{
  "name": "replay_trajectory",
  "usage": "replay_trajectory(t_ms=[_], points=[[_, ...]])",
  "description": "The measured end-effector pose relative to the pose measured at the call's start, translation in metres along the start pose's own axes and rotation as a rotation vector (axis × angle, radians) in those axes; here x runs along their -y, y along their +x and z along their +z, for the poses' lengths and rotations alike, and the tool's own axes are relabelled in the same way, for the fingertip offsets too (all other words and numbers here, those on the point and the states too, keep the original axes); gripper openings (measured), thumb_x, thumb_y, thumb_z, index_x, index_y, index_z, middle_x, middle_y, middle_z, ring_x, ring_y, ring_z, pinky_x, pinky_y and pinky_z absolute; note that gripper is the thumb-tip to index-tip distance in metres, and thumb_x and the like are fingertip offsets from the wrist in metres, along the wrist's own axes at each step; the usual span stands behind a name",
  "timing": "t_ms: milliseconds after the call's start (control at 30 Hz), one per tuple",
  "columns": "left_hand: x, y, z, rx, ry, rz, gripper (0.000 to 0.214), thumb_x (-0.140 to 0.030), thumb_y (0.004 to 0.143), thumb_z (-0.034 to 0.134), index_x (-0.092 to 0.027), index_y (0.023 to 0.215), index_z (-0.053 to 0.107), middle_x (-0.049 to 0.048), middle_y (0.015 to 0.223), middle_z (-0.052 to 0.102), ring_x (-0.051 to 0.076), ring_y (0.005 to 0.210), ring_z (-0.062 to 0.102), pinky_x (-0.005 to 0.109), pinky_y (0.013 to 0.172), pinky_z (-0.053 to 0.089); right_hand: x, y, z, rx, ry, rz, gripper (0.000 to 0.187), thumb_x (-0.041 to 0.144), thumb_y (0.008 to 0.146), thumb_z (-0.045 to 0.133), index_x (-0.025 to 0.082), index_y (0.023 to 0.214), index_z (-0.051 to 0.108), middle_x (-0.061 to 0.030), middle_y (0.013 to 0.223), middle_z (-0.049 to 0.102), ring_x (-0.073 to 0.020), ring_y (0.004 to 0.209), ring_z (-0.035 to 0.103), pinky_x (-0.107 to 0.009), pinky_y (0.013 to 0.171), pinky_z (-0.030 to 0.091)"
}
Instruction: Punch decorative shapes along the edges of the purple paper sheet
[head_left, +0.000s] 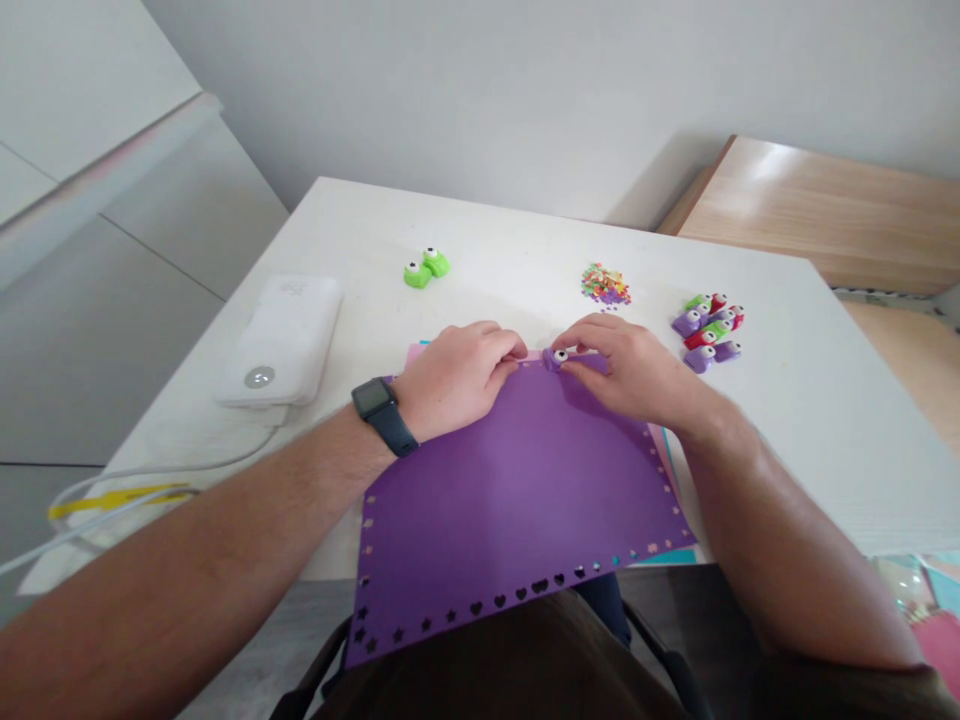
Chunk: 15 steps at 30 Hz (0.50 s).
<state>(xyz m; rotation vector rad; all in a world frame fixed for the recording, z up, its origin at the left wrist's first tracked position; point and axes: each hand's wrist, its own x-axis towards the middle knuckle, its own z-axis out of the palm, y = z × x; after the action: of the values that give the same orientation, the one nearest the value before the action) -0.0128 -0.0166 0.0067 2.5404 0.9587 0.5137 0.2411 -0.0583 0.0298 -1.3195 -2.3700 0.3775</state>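
Observation:
A purple sheet [510, 480] lies over pink and blue sheets and hangs past the table's near edge. Small shapes, stars and hearts among them, are punched along its borders. My left hand [457, 375] pinches the sheet's far edge, thumb and fingers together. Just right of it, a small purple craft punch [555, 359] with a white top sits on that same edge. The fingers and thumb of my right hand [619, 365] are closed around the punch. A dark watch [385, 415] is on my left wrist.
Two green punches [426, 267] stand at the back left. Coloured paper bits [605, 285] form a pile at the back. Several more punches [709, 330] cluster to the right. A white power bank [285, 340] with a cable lies on the left, near a yellow strip [112, 500].

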Motion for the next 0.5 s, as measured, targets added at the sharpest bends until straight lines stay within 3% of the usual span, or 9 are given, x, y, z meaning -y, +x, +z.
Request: replay_trajectory(t_ms=[500], points=[[0.0008,-0.0005,0.0004,0.003,0.030,-0.004,0.024,-0.020,0.104,0.052,-0.018,0.111,0.075,0.0089,0.110,0.077,0.026,0.104,0.073,0.041,0.097,0.056,0.0033,0.0006,0.0004,0.008,-0.006,0.002,0.022,0.015,0.095,0.065,0.018,0.113,0.076,-0.0118,0.108,0.076,-0.0269,0.102,0.070,-0.043,0.095,0.054]])
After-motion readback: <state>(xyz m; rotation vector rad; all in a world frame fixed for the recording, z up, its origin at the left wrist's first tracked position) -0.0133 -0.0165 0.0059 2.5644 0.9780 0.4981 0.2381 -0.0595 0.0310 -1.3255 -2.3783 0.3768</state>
